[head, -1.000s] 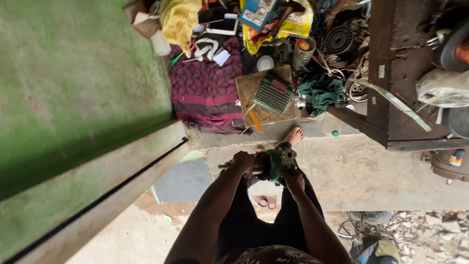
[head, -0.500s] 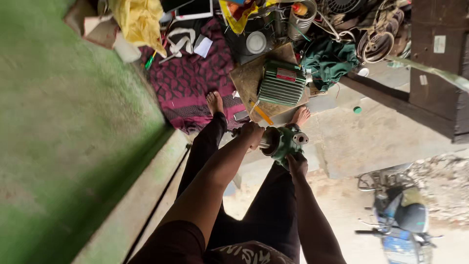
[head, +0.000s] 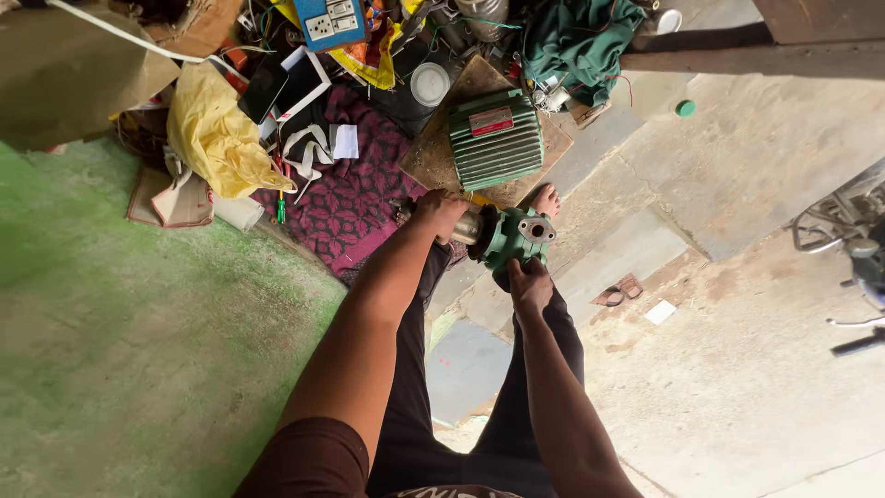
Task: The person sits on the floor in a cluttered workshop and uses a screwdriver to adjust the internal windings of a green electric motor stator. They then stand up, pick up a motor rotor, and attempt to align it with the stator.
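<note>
A small green pump housing (head: pixel 513 237) with a round port on top is held in front of my knees. My left hand (head: pixel 440 214) is closed on its shiny metal end, and my right hand (head: pixel 529 281) grips the green body from below. Just beyond it a green ribbed electric motor (head: pixel 495 138) lies on a wooden board (head: pixel 433 152). My bare foot (head: pixel 546 200) rests by the board's edge.
A maroon patterned cloth (head: pixel 346 198), a yellow cloth (head: pixel 217 134), a white round lid (head: pixel 430 84), a blue socket board (head: pixel 330 22) and a green rag (head: pixel 581 37) crowd the far side. A green wall (head: pixel 111 350) stands left. A parked two-wheeler (head: pixel 853 249) is at right.
The view has swung left and tilted, so the motor and clutter now sit higher and more central. Both hands keep their hold on the green pump housing.
</note>
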